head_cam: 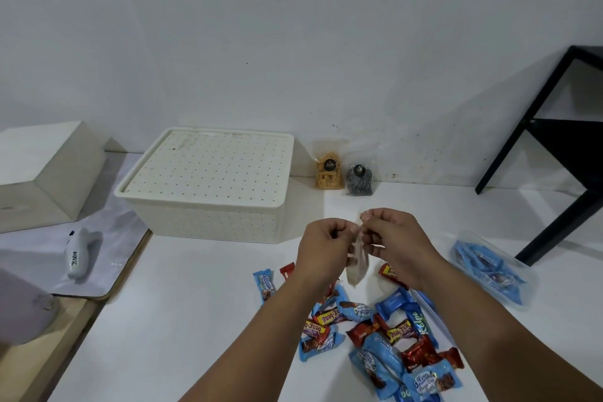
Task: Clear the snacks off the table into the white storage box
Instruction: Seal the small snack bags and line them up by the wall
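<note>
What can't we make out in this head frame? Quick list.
- White storage box: lid on, contents hidden.
- Thing pinched by left hand and right hand: a pale translucent wrapper, blurred; what it is cannot be told.
- Snack pile: forearms cover part, bottom edge cuts the rest.
- Two small bags by the wall: labels too small.

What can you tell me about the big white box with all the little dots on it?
The white storage box is squarish and looks like plastic. Its walls have a woven, basket-like texture, and its flat lid is covered in rows of small holes, with a few faint smudges. The lid is on, so the box is closed and nothing inside shows. It stands upright on the white table, towards the wall. Neither hand touches it.
</note>
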